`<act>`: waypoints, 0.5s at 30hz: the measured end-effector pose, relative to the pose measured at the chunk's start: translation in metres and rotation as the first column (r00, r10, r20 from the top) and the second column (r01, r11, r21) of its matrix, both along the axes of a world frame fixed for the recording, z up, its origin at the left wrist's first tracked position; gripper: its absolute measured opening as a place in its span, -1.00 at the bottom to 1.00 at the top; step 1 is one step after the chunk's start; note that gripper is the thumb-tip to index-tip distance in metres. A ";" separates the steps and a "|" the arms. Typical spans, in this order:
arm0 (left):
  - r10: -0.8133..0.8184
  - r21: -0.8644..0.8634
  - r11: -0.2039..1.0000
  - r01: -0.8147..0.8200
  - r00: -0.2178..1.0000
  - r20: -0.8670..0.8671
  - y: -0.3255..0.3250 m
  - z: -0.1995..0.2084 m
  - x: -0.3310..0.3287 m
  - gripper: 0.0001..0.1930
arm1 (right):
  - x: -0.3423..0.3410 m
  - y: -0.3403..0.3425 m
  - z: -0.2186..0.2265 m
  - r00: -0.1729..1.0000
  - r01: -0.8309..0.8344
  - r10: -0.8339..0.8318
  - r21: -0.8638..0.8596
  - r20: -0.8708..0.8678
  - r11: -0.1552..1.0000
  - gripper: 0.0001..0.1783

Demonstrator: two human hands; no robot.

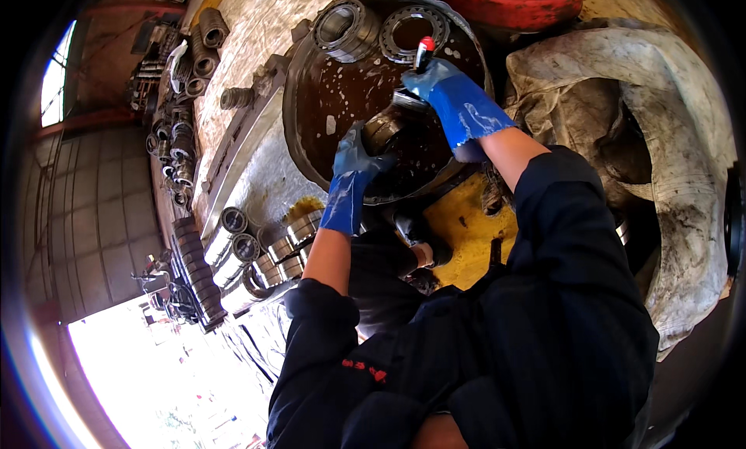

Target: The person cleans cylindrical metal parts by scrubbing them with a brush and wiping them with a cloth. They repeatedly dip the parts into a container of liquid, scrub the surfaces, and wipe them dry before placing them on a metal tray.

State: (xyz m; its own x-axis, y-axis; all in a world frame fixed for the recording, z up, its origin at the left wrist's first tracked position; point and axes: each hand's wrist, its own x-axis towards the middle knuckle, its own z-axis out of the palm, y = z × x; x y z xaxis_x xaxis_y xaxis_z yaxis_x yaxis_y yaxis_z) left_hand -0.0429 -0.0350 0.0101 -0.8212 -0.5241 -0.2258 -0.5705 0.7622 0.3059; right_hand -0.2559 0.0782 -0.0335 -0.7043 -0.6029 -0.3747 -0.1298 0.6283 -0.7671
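Both my hands wear blue rubber gloves and work over a round metal basin (301, 150) of dark brown liquid with patches of foam. My left hand (356, 155) grips the near left side of a shiny metal bearing ring (383, 129), tilted in the basin. A paintbrush-like tool with a red-tipped black handle (423, 54) is in my closed right hand (434, 80). Its wide metal band (409, 101) points down at the ring; its lower end is hard to make out. At the basin's far side sit a thick roller bearing (346, 31) and a flatter caged bearing (413, 34).
Several bearings (284, 251) stand in rows at the left, beside a metal sheet (268, 157). Dirty white sacking (676, 122) bulges at the right. A red curved metal piece (513, 4) lies beyond the basin. More bearings (180, 138) line the far left.
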 end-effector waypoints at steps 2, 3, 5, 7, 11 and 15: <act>0.057 0.055 0.997 -0.056 0.998 -0.016 -0.001 -0.009 -0.004 -0.10 | 0.000 0.004 -0.025 0.987 0.160 -0.160 -0.027 -0.007 0.987 -0.48; 0.108 0.110 0.988 -0.104 0.994 -0.029 0.001 -0.009 -0.007 -0.11 | 0.000 0.006 -0.030 0.989 0.145 -0.145 0.011 -0.016 0.989 -0.48; 0.212 0.130 0.970 -0.206 0.977 -0.036 -0.003 -0.012 -0.003 -0.15 | 0.012 0.011 -0.024 0.995 0.102 -0.101 0.076 -0.021 0.992 -0.49; 0.298 0.080 0.952 -0.294 0.954 -0.039 -0.012 -0.024 -0.001 -0.21 | 0.029 0.012 -0.015 0.993 0.006 0.019 0.208 -0.117 0.978 -0.51; 0.617 0.685 0.567 -0.458 0.786 0.015 -0.017 -0.031 0.008 -0.46 | 0.040 0.012 0.005 0.921 -0.294 0.366 0.382 -0.130 0.876 -0.53; 0.559 0.670 0.663 -0.335 0.816 -0.145 -0.011 -0.024 0.018 -0.48 | 0.061 0.016 0.011 0.767 -0.576 0.610 0.207 -0.197 0.791 -0.52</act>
